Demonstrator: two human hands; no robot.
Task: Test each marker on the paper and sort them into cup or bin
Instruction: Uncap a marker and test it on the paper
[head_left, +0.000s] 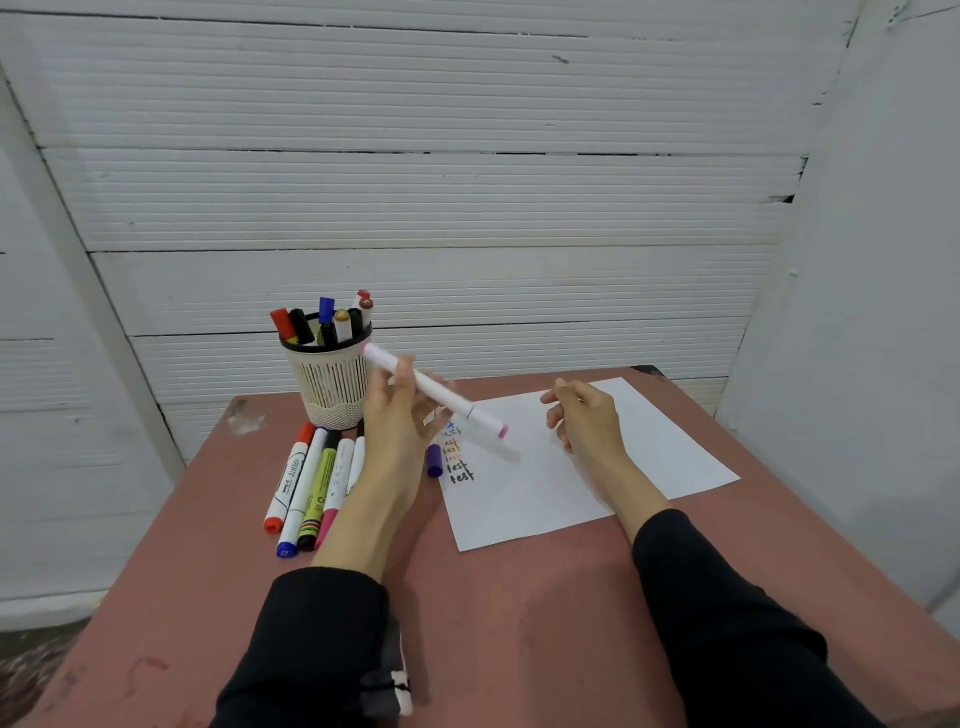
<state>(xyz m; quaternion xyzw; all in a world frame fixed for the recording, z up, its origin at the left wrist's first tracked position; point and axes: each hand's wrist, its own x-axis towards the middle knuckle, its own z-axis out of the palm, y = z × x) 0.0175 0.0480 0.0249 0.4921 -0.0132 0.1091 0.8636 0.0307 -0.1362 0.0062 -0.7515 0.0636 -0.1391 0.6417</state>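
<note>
Left hand (402, 410) up above the near edge of the paper (587, 467), fingers pinching a white marker with pink ends (434, 392) around mid-barrel. Marker tilted, one pink end up beside the cup (330, 382), the other pink end down over the paper's left part, blurred, so cap on or off hard to tell. Right hand (587, 421) over the paper, fingers curled; possibly pinching something small, but cannot tell what, if anything.

On handling, as a judgement: light, rigid plastic barrel, smooth and a little slippery; no fragility beyond the felt tip. Best held near the writing end for control when testing, mid-barrel only for carrying.

Cup white, slotted, black-rimmed, already holding several markers upright. Row of markers (311, 483) flat on the reddish table (519, 623), just left of the left forearm. Purple cap or marker end (435, 460) touching the paper's left edge. Column of coloured "test" words (457, 460) near that edge. No bin in view.
</note>
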